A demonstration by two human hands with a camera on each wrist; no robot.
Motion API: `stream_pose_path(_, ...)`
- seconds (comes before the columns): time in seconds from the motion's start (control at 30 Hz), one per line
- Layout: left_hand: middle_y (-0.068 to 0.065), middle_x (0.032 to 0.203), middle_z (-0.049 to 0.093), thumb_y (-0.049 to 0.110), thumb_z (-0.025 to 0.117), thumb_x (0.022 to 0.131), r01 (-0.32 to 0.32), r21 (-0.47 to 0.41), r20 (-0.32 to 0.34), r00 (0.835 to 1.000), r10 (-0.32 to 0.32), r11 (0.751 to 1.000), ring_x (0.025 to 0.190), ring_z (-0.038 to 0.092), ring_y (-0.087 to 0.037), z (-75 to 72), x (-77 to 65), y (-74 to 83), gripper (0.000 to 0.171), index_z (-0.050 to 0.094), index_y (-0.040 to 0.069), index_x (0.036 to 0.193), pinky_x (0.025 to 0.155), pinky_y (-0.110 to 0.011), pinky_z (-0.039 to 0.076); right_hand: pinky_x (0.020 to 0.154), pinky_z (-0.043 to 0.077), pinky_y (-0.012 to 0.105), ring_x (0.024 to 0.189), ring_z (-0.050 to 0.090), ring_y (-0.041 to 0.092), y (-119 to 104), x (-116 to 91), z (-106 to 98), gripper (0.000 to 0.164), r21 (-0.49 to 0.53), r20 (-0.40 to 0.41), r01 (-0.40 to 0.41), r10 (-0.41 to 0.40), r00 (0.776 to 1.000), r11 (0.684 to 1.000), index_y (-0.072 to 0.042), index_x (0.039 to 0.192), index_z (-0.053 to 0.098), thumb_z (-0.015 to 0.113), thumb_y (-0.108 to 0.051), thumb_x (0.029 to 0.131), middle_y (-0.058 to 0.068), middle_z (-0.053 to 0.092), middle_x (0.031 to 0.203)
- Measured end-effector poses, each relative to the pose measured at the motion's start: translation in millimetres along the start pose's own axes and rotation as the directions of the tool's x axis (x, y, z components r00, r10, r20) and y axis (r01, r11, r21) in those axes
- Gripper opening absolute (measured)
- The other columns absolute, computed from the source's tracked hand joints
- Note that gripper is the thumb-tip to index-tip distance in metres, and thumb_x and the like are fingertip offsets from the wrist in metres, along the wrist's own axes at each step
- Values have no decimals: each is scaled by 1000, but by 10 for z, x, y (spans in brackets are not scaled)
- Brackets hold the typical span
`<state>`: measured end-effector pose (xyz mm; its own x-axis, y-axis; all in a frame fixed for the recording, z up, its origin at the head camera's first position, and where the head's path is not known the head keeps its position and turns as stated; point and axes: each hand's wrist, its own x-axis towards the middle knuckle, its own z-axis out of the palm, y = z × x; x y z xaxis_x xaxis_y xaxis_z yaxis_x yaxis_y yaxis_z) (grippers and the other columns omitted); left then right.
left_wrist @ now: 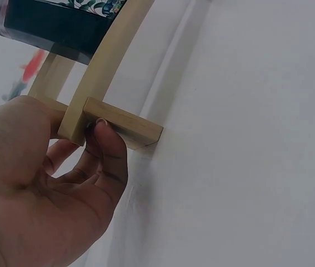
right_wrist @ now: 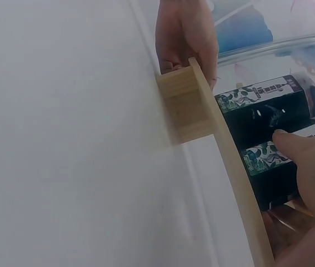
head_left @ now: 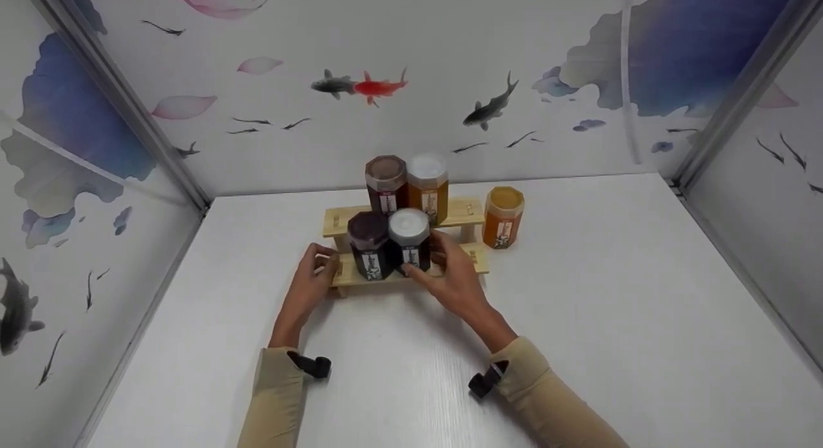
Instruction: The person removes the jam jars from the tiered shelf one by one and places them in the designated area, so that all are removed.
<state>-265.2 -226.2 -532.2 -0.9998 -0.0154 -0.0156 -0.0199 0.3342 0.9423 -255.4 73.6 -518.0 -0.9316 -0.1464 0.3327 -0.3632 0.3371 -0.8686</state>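
Note:
A two-step wooden rack point(head_left: 346, 269) stands on the white table. My left hand point(head_left: 312, 282) holds the left end of its lower step, the fingers curled at the board's end and leg point(left_wrist: 126, 123). On that step, my right hand point(head_left: 458, 282) grips a dark octagonal jar with a white lid point(head_left: 409, 224), thumb across its front and fingers around the right side. Right beside it on the left is a dark jar with a dark purple lid point(head_left: 368, 229). The upper step carries a dark red jar with a brown lid point(head_left: 386, 170) and an amber jar with a white lid point(head_left: 429, 184).
An orange jar with a yellow lid point(head_left: 503, 218) stands on the table point(head_left: 611, 294) just right of the rack. Behind the table rises a white wall point(head_left: 411, 126) painted with fish and petals, with similar panels on both sides.

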Motion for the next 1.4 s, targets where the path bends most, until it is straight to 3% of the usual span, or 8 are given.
stream_pose_path(0.27, -15, 116, 67, 33, 55, 115, -27, 31, -15, 1000, 27, 999, 100, 61, -22, 12, 18, -4, 28, 56, 9, 130, 80, -34, 53, 101, 60, 42, 123, 73, 33, 32, -2, 33, 79, -56, -61, 71, -74, 995, 996, -10, 150, 59, 93, -43, 87, 9, 71, 139)
stream_pose_path(0.57, -14, 118, 67, 31, 55, 115, -20, 19, -11, 1000, 20, 1000, 100, 64, -22, 4, 13, -3, 26, 55, 10, 130, 77, -34, 56, 98, 62, 41, 118, 75, 23, 14, 4, 29, 72, -70, -69, 39, -44, 997, 997, -11, 144, 64, 94, -41, 86, 7, 75, 133)
stream_pose_path(0.9, -16, 124, 67, 30, 54, 115, 0, 21, -1, 1000, 0, 1000, 106, 67, -25, -1, 9, -4, 26, 54, 12, 133, 80, -35, 57, 101, 61, 38, 122, 74, 25, 38, -16, 8, 71, -87, -71, 65, -71, 995, 994, -7, 144, 64, 94, -34, 86, 10, 73, 135)
stream_pose_path(1.1, -16, 124, 67, 30, 54, 115, 1, 12, -10, 1000, -1, 1000, 106, 66, -26, -9, 17, -1, 25, 54, 12, 133, 79, -35, 56, 101, 61, 41, 125, 73, 30, 59, -32, -75, 75, -65, -67, 79, -84, 994, 995, -5, 148, 62, 95, -29, 85, 14, 71, 141)
stream_pose_path(1.4, -16, 130, 66, 32, 56, 115, -12, 23, -18, 1000, 12, 1000, 115, 63, -25, 12, 16, 6, 29, 55, 10, 133, 88, -33, 51, 99, 62, 43, 129, 71, 33, 89, -103, -334, 76, -13, -99, 142, -143, 985, 990, -6, 151, 58, 94, -20, 85, 16, 68, 144)
